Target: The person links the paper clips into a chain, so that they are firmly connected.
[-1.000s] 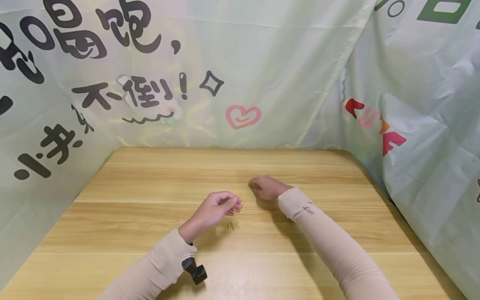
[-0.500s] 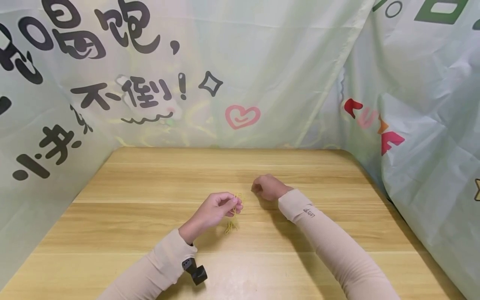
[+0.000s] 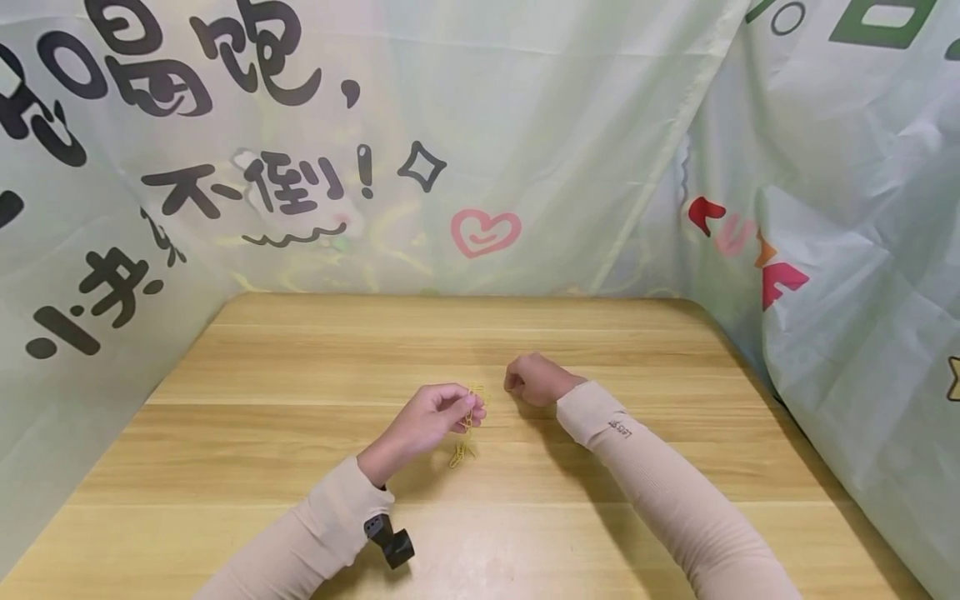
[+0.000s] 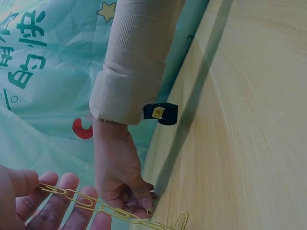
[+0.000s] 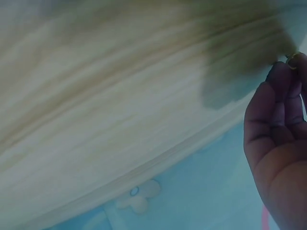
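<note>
My left hand [image 3: 423, 421] pinches the upper end of a chain of linked yellow paper clips [image 4: 85, 203] between thumb and fingers. The chain hangs down past the fingertips, and its bunched lower end [image 3: 459, 455] is low over the table; whether it touches the wood I cannot tell. To the right and slightly farther away, my right hand [image 3: 538, 380] has its fingers curled just above the tabletop. Between that thumb and forefinger a small yellow paper clip [image 4: 149, 211] shows, mostly hidden by the fingers. The right wrist view catches only a bit of the clip [image 5: 292, 61].
Both hands are over a wood-grain table [image 3: 300, 350]. Printed cloth curtains [image 3: 570, 150] hang behind it and along both sides. A black wrist camera [image 3: 390, 542] is strapped below the left sleeve cuff.
My right hand has shifted slightly to the right and nearer, its fingers curling in more; the clip tip seen at its fingers earlier is now hidden in the head view. My left hand stays almost still.
</note>
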Motion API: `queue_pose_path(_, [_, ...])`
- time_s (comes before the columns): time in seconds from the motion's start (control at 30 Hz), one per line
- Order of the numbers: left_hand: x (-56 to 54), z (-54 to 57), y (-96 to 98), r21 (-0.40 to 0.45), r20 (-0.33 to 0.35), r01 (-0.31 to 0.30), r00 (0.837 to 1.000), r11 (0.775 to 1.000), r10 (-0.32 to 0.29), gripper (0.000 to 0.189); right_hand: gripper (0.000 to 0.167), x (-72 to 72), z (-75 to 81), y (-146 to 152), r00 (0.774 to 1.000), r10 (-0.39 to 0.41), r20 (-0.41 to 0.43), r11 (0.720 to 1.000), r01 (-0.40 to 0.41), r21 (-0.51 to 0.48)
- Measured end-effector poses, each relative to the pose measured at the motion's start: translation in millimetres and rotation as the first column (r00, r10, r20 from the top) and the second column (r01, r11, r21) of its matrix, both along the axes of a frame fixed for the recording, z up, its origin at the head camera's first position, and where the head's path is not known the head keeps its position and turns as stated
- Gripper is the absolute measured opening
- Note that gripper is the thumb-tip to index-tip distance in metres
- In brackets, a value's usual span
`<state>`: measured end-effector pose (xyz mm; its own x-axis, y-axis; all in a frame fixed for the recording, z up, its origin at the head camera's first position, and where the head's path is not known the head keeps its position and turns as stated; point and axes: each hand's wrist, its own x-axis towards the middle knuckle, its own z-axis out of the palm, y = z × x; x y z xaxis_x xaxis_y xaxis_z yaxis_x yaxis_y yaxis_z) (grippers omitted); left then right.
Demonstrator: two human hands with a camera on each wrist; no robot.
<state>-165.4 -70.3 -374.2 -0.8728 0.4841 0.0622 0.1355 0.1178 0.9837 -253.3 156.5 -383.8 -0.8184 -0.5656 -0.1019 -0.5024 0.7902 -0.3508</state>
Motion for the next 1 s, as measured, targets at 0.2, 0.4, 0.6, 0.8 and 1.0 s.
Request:
queue_pose_path(0.2, [1.3,0.7,-0.2,0.004,0.011,-0.002,1.000,1.000,0.002,0.022,0.030,-0.4,-2.9,4.0,0.999,-0.009,0.034,1.000,0.010,-0.022])
queue_pose_path(0.4, [1.4,1.1,-0.4,0.000,0.012,-0.005,1.000,1.000,0.005,0.022,0.027,-1.0,-3.7,10.2,0.999,0.028,0.033,0.995,-0.025,-0.101])
queue_pose_path(0.6, [0.1,-0.5,-0.4,-0.001,0.012,-0.007,1.000,1.000,0.007,0.022,0.027,3.0,1.5,12.6,0.997,0.033,0.067,0.988,-0.022,-0.155])
queue_pose_path(0.8, [-0.3,-1.3,0.3,-0.007,0.016,-0.007,1.000,1.000,0.008,0.022,0.021,8.1,7.0,13.0,0.996,0.033,0.078,0.980,-0.017,-0.196])
queue_pose_path(1.0, [-0.7,-2.1,-0.2,-0.013,0.013,-0.011,1.000,1.000,0.011,0.022,0.021,12.0,11.1,11.2,0.994,0.058,0.096,0.966,-0.032,-0.257])
